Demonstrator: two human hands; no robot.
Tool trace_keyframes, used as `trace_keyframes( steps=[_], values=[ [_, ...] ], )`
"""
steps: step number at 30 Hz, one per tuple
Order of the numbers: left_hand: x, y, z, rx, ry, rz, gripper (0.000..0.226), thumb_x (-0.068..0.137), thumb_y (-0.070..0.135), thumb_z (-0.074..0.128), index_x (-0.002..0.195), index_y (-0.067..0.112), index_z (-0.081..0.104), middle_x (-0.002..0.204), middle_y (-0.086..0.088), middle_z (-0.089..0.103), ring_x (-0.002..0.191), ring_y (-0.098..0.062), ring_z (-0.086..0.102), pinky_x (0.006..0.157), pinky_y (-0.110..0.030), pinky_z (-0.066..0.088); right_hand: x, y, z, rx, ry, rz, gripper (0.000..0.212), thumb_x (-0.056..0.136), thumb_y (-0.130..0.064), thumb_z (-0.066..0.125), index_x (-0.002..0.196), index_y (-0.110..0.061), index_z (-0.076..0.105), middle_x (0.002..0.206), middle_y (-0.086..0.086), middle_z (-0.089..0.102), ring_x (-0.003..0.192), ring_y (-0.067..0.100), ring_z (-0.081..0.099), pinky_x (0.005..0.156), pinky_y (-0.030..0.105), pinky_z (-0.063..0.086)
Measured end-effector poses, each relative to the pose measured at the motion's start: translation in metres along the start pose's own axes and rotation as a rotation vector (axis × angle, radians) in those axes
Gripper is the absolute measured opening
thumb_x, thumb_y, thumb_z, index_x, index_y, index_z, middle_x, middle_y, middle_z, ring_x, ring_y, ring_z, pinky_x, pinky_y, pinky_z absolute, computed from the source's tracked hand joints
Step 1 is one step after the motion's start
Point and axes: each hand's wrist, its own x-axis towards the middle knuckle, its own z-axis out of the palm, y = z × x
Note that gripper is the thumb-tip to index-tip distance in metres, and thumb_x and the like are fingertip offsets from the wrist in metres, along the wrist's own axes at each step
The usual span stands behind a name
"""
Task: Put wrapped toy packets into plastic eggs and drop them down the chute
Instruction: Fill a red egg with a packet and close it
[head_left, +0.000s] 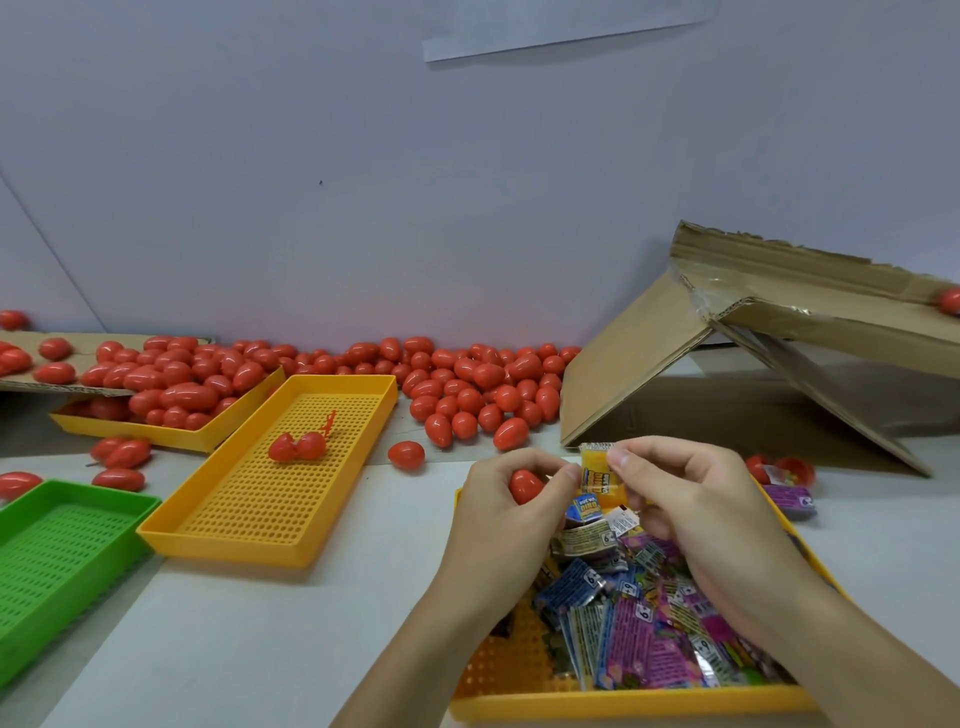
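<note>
Two hands: left (511, 493) holds one egg (525, 487), right (670, 486) one packet (597, 470).

Left hand (506, 499) curled gripping, right hand (675, 486) pinching, both raised close together

You can read "6+" on several packets (639, 613) in your tray (623, 701), and "DINO" on a blue packet (584, 506).

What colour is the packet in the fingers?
Yellow-orange packet, seen best in the head view.
</note>
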Motion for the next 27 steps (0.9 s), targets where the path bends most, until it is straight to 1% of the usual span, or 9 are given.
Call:
trace_keyframes(
  steps=[7,11,13,15,17,20,23,24,27],
  values=[
    [0.000,-0.001,0.000,0.007,0.036,-0.004,0.021,0.096,0.024,0.064,0.076,0.023,0.071,0.053,0.018,0.061,0.050,0.002,0.059,0.047,-0.010,0.043,0.002,-0.001,-0.005,-0.047,-0.050,0.021,0.015,0.090,-0.029,0.065,0.092,-0.023,0.079,0.063,-0.006,0.064,0.052,-0.001,0.052,0.052,0.016,0.038],
    [0.000,-0.001,0.001,0.025,0.055,-0.002,0.020,0.096,0.022,0.064,0.077,0.021,0.070,0.053,0.018,0.060,0.050,0.002,0.060,0.047,-0.010,0.042,0.001,-0.001,-0.005,-0.098,-0.045,-0.028,0.013,0.091,-0.025,0.066,0.094,-0.020,0.078,0.057,-0.015,0.064,0.053,-0.006,0.057,0.048,0.011,0.042],
    [-0.001,-0.001,0.001,0.051,0.055,0.015,0.012,0.095,0.023,0.065,0.084,0.025,0.069,0.055,0.018,0.060,0.053,0.002,0.060,0.049,-0.010,0.043,0.000,-0.003,-0.005,-0.141,-0.043,-0.069,0.012,0.091,-0.024,0.067,0.092,-0.021,0.078,0.057,-0.018,0.064,0.056,-0.008,0.058,0.051,0.009,0.043],
    [-0.002,-0.001,0.001,0.078,0.044,0.041,0.004,0.093,0.026,0.067,0.091,0.029,0.069,0.061,0.017,0.061,0.057,0.002,0.061,0.053,-0.010,0.045,-0.001,-0.005,-0.004,-0.188,-0.047,-0.093,0.011,0.091,-0.025,0.067,0.091,-0.024,0.078,0.065,-0.017,0.069,0.065,-0.007,0.064,0.057,0.011,0.046],
    [-0.002,-0.002,0.001,0.090,0.042,0.058,0.006,0.091,0.027,0.069,0.096,0.031,0.070,0.066,0.013,0.061,0.060,0.000,0.062,0.056,-0.010,0.046,-0.002,-0.006,-0.004,-0.224,-0.049,-0.094,0.012,0.091,-0.027,0.066,0.092,-0.026,0.078,0.078,-0.012,0.075,0.080,-0.001,0.069,0.068,0.016,0.049],
    [-0.002,-0.003,0.001,0.098,0.036,0.065,0.009,0.089,0.024,0.071,0.094,0.032,0.070,0.063,0.009,0.060,0.058,-0.003,0.060,0.056,-0.015,0.048,-0.002,-0.007,-0.004,-0.240,-0.048,-0.094,0.012,0.091,-0.028,0.066,0.092,-0.027,0.078,0.084,-0.009,0.076,0.085,0.003,0.070,0.073,0.020,0.050],
    [-0.001,-0.005,0.003,0.150,0.049,0.097,0.014,0.089,0.019,0.071,0.084,0.033,0.069,0.064,0.002,0.063,0.057,-0.012,0.060,0.059,-0.031,0.055,-0.003,-0.009,-0.004,-0.220,-0.073,-0.105,0.013,0.091,-0.027,0.066,0.092,-0.027,0.078,0.079,-0.011,0.075,0.080,0.001,0.069,0.065,0.017,0.052],
    [0.000,-0.006,0.003,0.182,0.061,0.104,0.015,0.089,0.019,0.070,0.081,0.033,0.069,0.065,0.004,0.063,0.060,-0.013,0.062,0.061,-0.032,0.056,-0.003,-0.010,-0.004,-0.195,-0.088,-0.107,0.012,0.091,-0.026,0.066,0.092,-0.025,0.078,0.074,-0.014,0.073,0.074,-0.002,0.067,0.061,0.013,0.049],
    [0.001,-0.009,0.002,0.245,0.076,0.109,0.020,0.088,0.021,0.070,0.073,0.034,0.067,0.065,0.017,0.062,0.068,-0.007,0.064,0.062,-0.022,0.056,-0.003,-0.011,-0.005,-0.122,-0.132,-0.106,0.013,0.090,-0.022,0.066,0.094,-0.018,0.078,0.058,-0.018,0.064,0.056,-0.008,0.059,0.052,0.007,0.043]
  ],
)
